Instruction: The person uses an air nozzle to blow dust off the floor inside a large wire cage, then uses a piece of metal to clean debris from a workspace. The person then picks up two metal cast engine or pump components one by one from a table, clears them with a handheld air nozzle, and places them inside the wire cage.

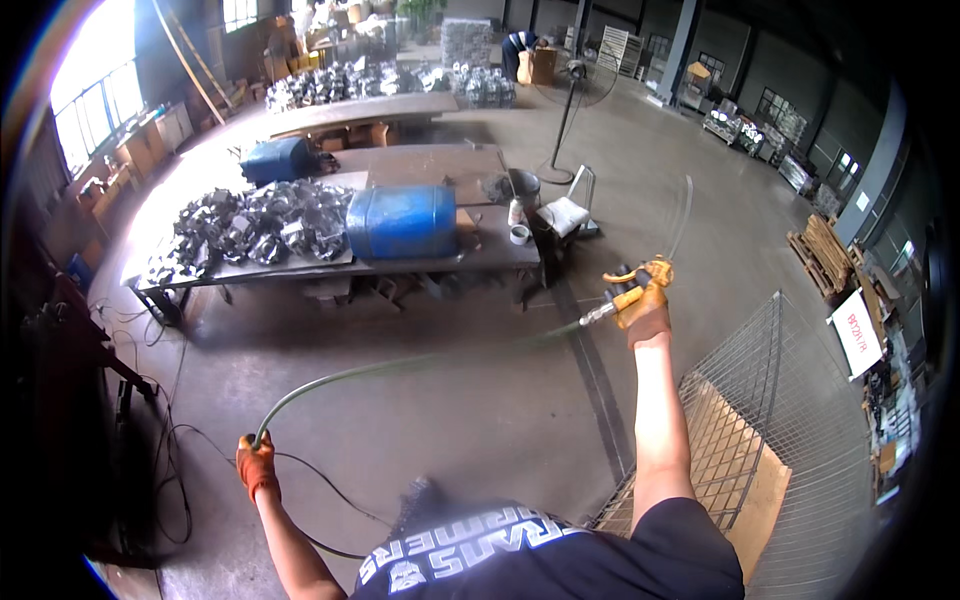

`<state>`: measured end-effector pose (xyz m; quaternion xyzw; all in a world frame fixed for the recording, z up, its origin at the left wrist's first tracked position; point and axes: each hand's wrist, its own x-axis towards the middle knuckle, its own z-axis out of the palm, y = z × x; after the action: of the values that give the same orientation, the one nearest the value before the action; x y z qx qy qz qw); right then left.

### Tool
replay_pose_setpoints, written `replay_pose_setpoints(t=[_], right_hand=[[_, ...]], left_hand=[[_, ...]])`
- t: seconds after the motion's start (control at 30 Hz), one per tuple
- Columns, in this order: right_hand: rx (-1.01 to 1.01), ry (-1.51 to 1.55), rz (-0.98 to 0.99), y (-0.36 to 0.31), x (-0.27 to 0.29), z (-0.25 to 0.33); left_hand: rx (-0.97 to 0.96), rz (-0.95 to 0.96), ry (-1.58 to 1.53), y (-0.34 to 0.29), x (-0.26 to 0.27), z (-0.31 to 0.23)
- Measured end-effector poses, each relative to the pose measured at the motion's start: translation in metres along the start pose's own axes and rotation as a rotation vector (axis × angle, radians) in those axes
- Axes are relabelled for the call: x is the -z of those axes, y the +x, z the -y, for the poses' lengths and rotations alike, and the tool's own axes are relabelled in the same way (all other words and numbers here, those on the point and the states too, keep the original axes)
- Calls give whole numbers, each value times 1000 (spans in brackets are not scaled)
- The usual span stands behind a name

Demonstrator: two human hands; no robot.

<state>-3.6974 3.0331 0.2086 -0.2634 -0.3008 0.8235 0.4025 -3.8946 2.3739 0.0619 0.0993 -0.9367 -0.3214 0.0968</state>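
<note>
- The gloved right hand [648, 312] is raised, its fingers wrapped around a yellow gun-like tool [628, 298]; I cannot tell whether 1 presses a trigger.
- The gloved left hand [256, 466] has its fingers curled around a green hose [350, 372].
- The hose arcs between the 2 hands, meeting the tool at a silvery fitting [598, 315].
- The tool is in the air, right of the table [500, 252] and left of the wire mesh [775, 400].
- The step seems to be handling tool and hose together; moving the tool would call for slack from the left.
</note>
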Motion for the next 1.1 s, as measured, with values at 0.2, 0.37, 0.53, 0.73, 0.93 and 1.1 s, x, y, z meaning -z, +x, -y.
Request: replay_pose_setpoints(t=[0.2,0.37,0.53,0.73,0.93,1.1], right_hand=[[231,22,64,60,-29,28],[381,-89,42,131,-17,65],[464,-244,-118,236,-5,109],[502,-347,-115,375,-8,176],[444,-335,15,479,-91,148],[385,-508,253,557,-180,48]], left_hand=[[-5,120,144,134,-116,-53],[-20,165,-488,224,-304,-159],[-106,377,-1085,221,-436,-309],[-153,598,-599,214,-572,-419],[86,799,420,198,-550,-536],[-184,807,-288,205,-606,-588]])
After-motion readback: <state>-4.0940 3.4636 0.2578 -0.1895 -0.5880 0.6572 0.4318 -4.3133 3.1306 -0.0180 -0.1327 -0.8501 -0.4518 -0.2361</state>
